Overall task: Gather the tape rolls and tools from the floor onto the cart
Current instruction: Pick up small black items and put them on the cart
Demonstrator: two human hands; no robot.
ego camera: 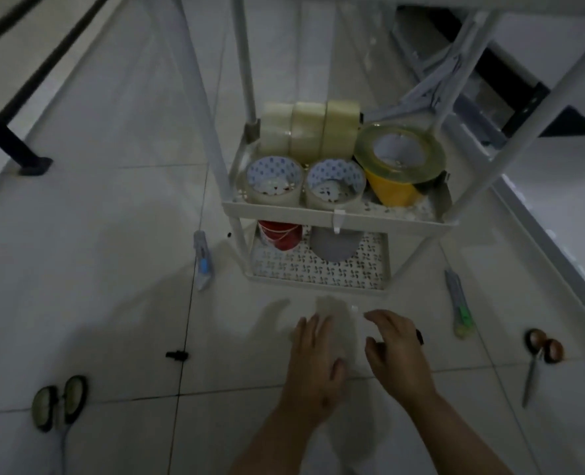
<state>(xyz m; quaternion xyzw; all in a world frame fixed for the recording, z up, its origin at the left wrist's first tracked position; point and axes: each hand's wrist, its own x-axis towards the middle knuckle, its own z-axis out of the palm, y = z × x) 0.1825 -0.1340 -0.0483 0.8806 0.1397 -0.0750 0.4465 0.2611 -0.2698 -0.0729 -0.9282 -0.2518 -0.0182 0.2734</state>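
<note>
A blurred, translucent tape roll (337, 323) stands on the floor tiles just in front of the white cart (318, 211). My left hand (313, 368) lies against the roll's left side, fingers along it and thumb under its near edge. My right hand (399, 354) hovers beside the roll's right edge with loosely curved fingers and holds nothing. The cart's middle shelf carries clear rolls (310, 132), two rolls with blue-patterned cores (272, 181) and a big yellow roll (399, 159). The lower shelf (318, 274) holds a red roll (279, 233) and a grey one (334, 246).
On the floor lie a utility knife (202, 262) left of the cart, a green-marked knife (459, 303) to the right, brown-handled scissors (541, 347) at far right, dark-handled scissors (59, 402) at lower left and a small black piece (177, 355). Dark furniture legs stand at upper left.
</note>
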